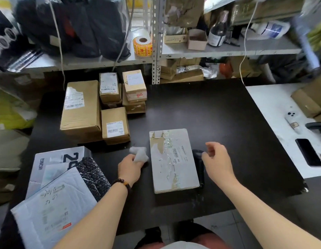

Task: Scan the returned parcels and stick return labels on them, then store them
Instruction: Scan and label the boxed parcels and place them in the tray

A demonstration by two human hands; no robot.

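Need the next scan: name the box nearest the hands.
The flat white-faced box between left hand and right hand; the brown boxes stand grouped farther back.

Even indoor light, blurred warped edges

Matt cardboard parcel [174, 160], seemingly glossy-taped

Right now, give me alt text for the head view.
A worn, taped parcel lies flat on a black table between a person's hands: the left hand grips a white wad, the right hand hangs loosely curled by a black device. Behind, brown boxes sit stacked.
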